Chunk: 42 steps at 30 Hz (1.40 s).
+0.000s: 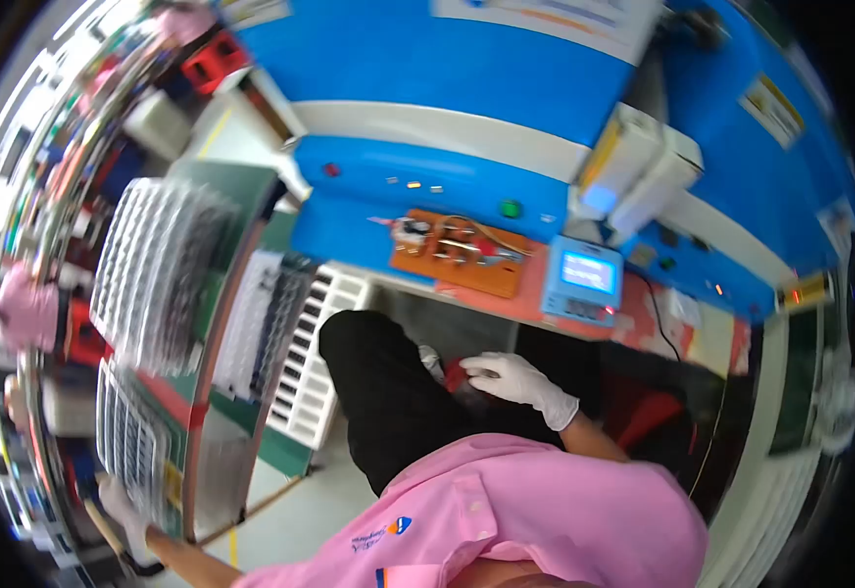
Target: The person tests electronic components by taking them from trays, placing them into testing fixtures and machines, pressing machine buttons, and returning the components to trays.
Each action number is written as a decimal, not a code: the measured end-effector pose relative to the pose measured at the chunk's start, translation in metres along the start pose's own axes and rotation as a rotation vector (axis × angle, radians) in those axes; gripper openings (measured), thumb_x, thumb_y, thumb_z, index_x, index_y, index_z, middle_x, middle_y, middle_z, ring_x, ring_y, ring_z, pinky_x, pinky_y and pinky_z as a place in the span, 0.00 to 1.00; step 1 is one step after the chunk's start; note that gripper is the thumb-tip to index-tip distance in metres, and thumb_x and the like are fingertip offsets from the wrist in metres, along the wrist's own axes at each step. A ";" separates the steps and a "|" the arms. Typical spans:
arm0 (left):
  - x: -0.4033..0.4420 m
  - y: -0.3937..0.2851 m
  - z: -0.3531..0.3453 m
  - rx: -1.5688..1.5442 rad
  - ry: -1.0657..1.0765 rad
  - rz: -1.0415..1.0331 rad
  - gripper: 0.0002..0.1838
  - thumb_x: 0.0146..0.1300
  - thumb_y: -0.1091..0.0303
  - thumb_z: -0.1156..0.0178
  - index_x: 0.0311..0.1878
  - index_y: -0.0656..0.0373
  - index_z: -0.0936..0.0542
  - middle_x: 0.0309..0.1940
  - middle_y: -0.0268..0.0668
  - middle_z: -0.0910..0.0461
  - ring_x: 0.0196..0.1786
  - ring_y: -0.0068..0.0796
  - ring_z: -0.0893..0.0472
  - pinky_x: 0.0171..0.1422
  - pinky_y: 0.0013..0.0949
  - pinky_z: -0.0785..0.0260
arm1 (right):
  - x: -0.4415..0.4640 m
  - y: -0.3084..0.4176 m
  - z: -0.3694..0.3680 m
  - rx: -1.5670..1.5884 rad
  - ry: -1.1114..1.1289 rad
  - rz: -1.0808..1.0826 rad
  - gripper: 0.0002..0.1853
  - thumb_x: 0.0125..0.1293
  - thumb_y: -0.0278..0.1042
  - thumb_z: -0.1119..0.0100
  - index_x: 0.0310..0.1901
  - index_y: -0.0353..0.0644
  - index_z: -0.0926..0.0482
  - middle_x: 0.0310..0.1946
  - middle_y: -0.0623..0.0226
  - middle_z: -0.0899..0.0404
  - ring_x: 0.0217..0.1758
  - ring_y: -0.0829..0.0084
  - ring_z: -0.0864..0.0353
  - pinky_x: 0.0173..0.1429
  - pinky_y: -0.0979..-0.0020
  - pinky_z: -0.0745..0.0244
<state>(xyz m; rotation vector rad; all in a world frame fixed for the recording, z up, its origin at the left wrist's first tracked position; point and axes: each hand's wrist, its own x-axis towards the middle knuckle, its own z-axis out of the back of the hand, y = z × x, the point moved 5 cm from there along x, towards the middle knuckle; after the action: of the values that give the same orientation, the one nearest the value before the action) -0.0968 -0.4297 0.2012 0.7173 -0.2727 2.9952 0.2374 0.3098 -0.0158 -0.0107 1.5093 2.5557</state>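
My right hand (515, 380), in a white glove, hovers beside my right leg, below the bench edge. Its fingers point left, slightly bent and apart, with nothing visible in them. Far to the left, my left hand (122, 510), also gloved, is at the lower shelf of a rack, near a stack of grey compartment trays (133, 441). Blur hides its fingers, and whether it touches the trays is unclear. On the blue bench lies an orange-brown fixture board (462, 253) with metal clamps and small parts.
A blue control box (581, 281) with a lit screen stands on the bench, right of the board. Clear plastic trays (153, 274) are stacked on the rack's upper shelf. A white slotted tray (317, 358) leans near my knee. Co-workers in pink sit at the far left.
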 end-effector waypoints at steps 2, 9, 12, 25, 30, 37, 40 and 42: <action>0.029 0.020 -0.004 -0.115 0.007 0.175 0.14 0.58 0.63 0.48 0.36 0.65 0.21 0.30 0.36 0.23 0.29 0.27 0.24 0.29 0.32 0.34 | 0.007 0.071 0.038 0.027 -0.070 0.158 0.16 0.60 0.33 0.40 0.51 0.43 0.22 0.43 0.59 0.21 0.45 0.60 0.22 0.50 0.65 0.27; -0.039 -0.336 -0.005 -0.893 0.169 0.019 0.13 0.63 0.71 0.47 0.48 0.62 0.21 0.39 0.31 0.24 0.39 0.18 0.26 0.44 0.25 0.32 | 0.069 0.114 0.115 -0.422 -0.602 0.472 0.17 0.59 0.34 0.40 0.51 0.43 0.23 0.46 0.60 0.22 0.52 0.57 0.25 0.54 0.62 0.29; -0.086 -0.432 -0.042 -0.896 0.416 0.056 0.12 0.59 0.77 0.45 0.46 0.65 0.21 0.40 0.33 0.22 0.43 0.21 0.25 0.50 0.25 0.33 | 0.087 0.092 0.114 -0.441 -0.513 0.333 0.18 0.58 0.33 0.40 0.51 0.43 0.23 0.44 0.59 0.21 0.51 0.57 0.24 0.54 0.62 0.29; -0.177 -0.606 -0.163 -1.520 0.637 0.093 0.13 0.59 0.79 0.39 0.48 0.66 0.21 0.43 0.34 0.20 0.44 0.18 0.24 0.52 0.22 0.32 | 0.130 0.135 0.121 -0.715 -0.533 0.291 0.16 0.61 0.36 0.40 0.49 0.42 0.22 0.43 0.60 0.20 0.47 0.61 0.22 0.54 0.63 0.29; -0.156 -0.634 -0.192 -1.664 0.528 0.157 0.13 0.57 0.76 0.36 0.46 0.63 0.20 0.41 0.35 0.21 0.40 0.19 0.25 0.47 0.24 0.31 | 0.179 0.107 0.094 -0.653 -0.257 0.074 0.14 0.60 0.37 0.40 0.46 0.42 0.20 0.45 0.61 0.20 0.50 0.60 0.22 0.55 0.61 0.29; -0.147 -0.666 -0.181 -1.023 0.015 -0.375 0.15 0.54 0.72 0.32 0.45 0.62 0.20 0.51 0.41 0.24 0.56 0.34 0.28 0.60 0.35 0.36 | 0.118 0.145 0.137 -0.384 -0.735 0.399 0.15 0.58 0.35 0.36 0.47 0.43 0.19 0.43 0.62 0.19 0.47 0.64 0.20 0.51 0.65 0.27; -0.152 -0.672 -0.186 -0.963 0.006 -0.387 0.16 0.52 0.71 0.31 0.45 0.62 0.19 0.53 0.44 0.27 0.56 0.37 0.29 0.60 0.37 0.36 | 0.075 0.152 0.157 -0.238 -0.832 0.357 0.16 0.57 0.31 0.33 0.48 0.42 0.18 0.38 0.66 0.20 0.40 0.72 0.21 0.45 0.72 0.27; -0.152 -0.677 -0.189 -0.934 -0.001 -0.394 0.17 0.51 0.71 0.31 0.45 0.62 0.19 0.55 0.46 0.29 0.56 0.39 0.29 0.60 0.38 0.37 | 0.052 0.140 0.163 -0.160 -0.800 0.258 0.17 0.57 0.29 0.33 0.49 0.42 0.19 0.35 0.68 0.21 0.37 0.75 0.24 0.43 0.75 0.29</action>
<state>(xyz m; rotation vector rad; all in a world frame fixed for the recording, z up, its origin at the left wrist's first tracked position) 0.0154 0.2694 0.0744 0.5518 -1.2336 2.1208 0.1777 0.3934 0.1801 1.0982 1.0280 2.3672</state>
